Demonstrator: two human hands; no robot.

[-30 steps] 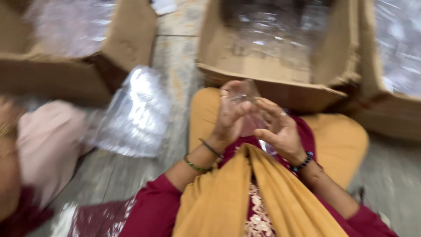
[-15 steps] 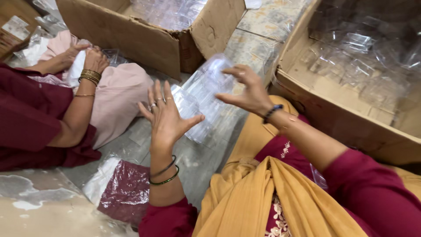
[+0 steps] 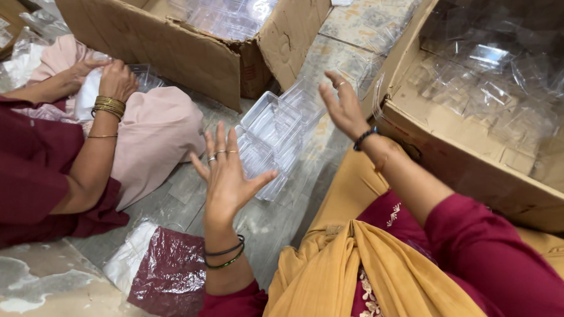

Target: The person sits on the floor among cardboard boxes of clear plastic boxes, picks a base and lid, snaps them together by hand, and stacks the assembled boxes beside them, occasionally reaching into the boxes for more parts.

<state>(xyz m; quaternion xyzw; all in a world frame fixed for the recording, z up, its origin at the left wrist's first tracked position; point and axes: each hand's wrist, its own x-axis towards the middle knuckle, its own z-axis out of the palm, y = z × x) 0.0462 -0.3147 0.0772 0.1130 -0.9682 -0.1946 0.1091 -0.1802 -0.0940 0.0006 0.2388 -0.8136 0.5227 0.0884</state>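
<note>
Both hands raised with fingers spread, holding nothing: left hand (image 3: 226,176) palm toward the camera, rings on two fingers, dark bangles at the wrist; right hand (image 3: 342,105) farther out, palm turned left, ring on one finger, dark bead band at the wrist. Between and just beyond them, on the stone floor (image 3: 282,217), a stack of clear plastic boxes (image 3: 276,138) lying in a row, left thumb close to its near end but not clearly touching, right hand just above its far end. Beyond the stack, a cardboard box (image 3: 194,56) with open flaps, filled with more clear plastic. To the right, a second cardboard box (image 3: 470,164) holding loose clear pieces, its near wall beside the right forearm. At bottom, a mustard scarf (image 3: 364,270) over maroon sleeves. Near the left wrist, on the floor, a maroon plastic bag (image 3: 173,273) with a white packet under it. At left, a co-worker in maroon and pale pink, seated, both hands (image 3: 103,76) closed around something white and clear, gold bangles on one wrist.
</note>
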